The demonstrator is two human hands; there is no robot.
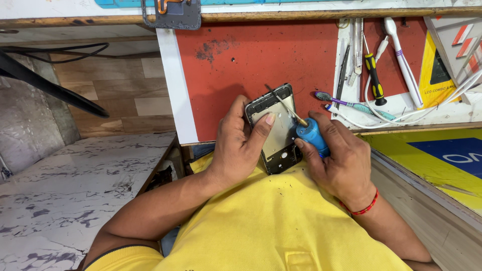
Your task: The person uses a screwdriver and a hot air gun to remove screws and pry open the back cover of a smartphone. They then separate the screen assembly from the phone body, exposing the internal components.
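A: Red work mat (pixel 241 65) on the bench, white strip at its left edge, wood shelf above. What is held?

B: Phone frame (pixel 275 129), back opened, gripped in the left hand (pixel 240 145) above the mat's near edge, close to the yellow shirt (pixel 261 221). Left fingers are wrapped around the frame's side, thumb laid flat on the inner plate.

A: Right hand?

B: Right hand (pixel 341 160) is closed around the blue handle of a small screwdriver (pixel 306 131). The shaft is laid across the frame toward its upper left; the tip looks seated near the top edge, though that cannot be confirmed at this size.

A: Frame orientation?

B: Long axis runs away from the body, tilted slightly left at the top; open side faces the camera.

A: Notes on doing the step well?

B: Judged only: the driver should be kept square in the screw head, the frame braced firmly by the thumb, light pressure applied so the tip is not slipped across the plate.

A: Surroundings?

B: Toothbrush (pixel 351 104), yellow-black screwdriver (pixel 374 75) and white cable (pixel 432 108) lie on the white tray to the right.
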